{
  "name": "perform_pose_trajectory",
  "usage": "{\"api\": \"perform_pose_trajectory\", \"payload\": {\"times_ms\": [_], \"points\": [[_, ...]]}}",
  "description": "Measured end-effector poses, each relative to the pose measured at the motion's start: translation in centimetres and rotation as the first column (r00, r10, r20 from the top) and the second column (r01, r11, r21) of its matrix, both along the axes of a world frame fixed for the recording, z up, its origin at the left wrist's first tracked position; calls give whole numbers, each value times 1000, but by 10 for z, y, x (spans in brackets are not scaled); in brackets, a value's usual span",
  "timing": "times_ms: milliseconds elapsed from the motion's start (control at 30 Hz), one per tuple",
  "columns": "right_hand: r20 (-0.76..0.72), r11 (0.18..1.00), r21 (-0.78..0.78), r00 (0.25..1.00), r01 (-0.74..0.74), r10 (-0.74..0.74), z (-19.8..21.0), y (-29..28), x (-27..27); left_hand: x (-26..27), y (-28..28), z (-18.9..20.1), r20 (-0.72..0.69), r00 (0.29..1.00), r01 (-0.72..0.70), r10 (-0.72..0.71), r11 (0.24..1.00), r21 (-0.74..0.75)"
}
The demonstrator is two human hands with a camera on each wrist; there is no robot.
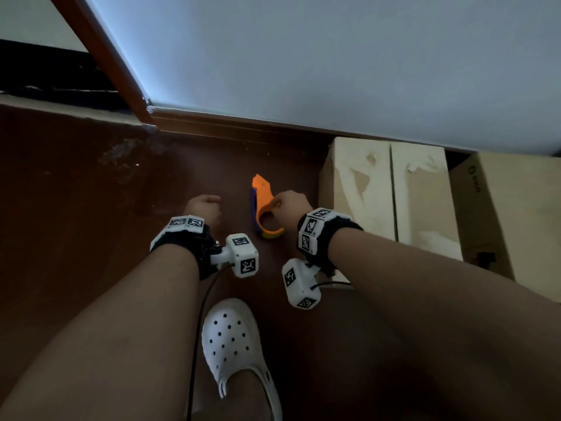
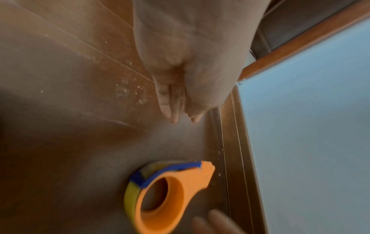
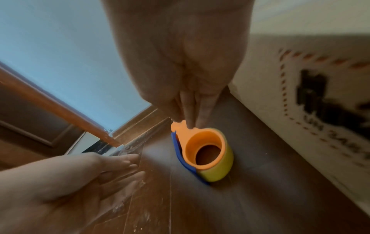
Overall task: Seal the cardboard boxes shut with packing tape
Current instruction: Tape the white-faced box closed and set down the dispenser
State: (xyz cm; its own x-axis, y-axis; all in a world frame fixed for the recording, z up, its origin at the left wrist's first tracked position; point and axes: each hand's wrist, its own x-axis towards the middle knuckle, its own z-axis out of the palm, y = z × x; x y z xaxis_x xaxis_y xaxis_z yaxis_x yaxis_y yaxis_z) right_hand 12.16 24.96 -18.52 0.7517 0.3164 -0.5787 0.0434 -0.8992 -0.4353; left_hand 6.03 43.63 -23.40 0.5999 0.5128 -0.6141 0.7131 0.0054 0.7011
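Observation:
An orange tape dispenser (image 1: 264, 208) (image 2: 170, 194) (image 3: 202, 147) with a yellow roll and blue trim stands on the dark wooden floor. My right hand (image 1: 288, 203) (image 3: 192, 125) reaches down to it, and its straight fingertips touch the orange top edge; the thumb is hidden. My left hand (image 1: 206, 208) (image 2: 184, 117) hangs to the left of the dispenser, fingers straight, holding nothing. A pale cardboard box (image 1: 364, 189) (image 3: 300, 110) stands right of the dispenser with its flaps folded down along a middle seam. A second brown box (image 1: 516, 214) sits beside it.
A white wall (image 1: 334, 56) and a wooden skirting board (image 1: 243, 126) run behind the dispenser. A brown door frame (image 1: 103, 56) rises at the left. My foot in a white clog (image 1: 236, 338) stands between my arms. A black cable (image 1: 197, 329) hangs from the left wrist.

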Motion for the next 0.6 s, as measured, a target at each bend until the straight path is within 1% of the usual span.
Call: {"api": "perform_pose_trajectory", "payload": {"times_ms": [33,67,133,167,200,233,267,300,333,367,400,433,467,500,533,567,600], "points": [[56,997,62,997,52,-55,9,-10,-2,1,-12,2,-2,999,48,-48,999,-2],[148,985,138,981,103,-123,15,-25,-4,2,-25,5,-4,996,94,-94,995,15],[327,943,280,905,180,-270,31,-63,-9,5,-58,11,-10,985,170,-170,985,30],[389,930,302,864,209,-321,37,-85,-10,7,-74,13,3,975,221,-221,975,26],[439,926,283,824,251,-358,44,-110,-11,9,-93,14,28,962,271,-272,962,28],[460,911,236,787,337,-411,49,-136,-14,11,-112,19,57,951,304,-305,952,19],[467,874,197,742,443,-481,53,-163,-16,11,-130,22,77,946,317,-316,948,-3],[459,819,162,692,551,-557,55,-189,-21,11,-147,26,84,939,338,-335,941,-24],[442,760,127,649,638,-619,53,-215,-27,9,-163,27,47,915,402,-401,915,-21],[410,704,70,623,707,-666,48,-239,-32,7,-178,29,3,880,475,-475,880,-29],[350,660,6,617,751,-705,43,-261,-38,3,-191,29,-19,841,539,-541,840,-62],[242,642,-51,633,765,-735,38,-278,-44,1,-202,27,-3,819,569,-574,812,-127],[96,657,-87,663,749,-743,34,-290,-50,-1,-209,21,19,814,573,-581,796,-196],[-65,686,-88,683,722,-728,31,-297,-55,-3,-213,13,32,830,549,-557,804,-229],[-179,717,-62,699,694,-692,28,-303,-59,-4,-213,-7,27,844,526,-536,814,-246],[-226,736,-29,712,677,-664,27,-307,-63,-7,-213,-24,28,859,498,-511,822,-277],[-220,745,1,726,668,-651,28,-310,-66,-13,-215,-24,10,866,480,-500,826,-296]]}}
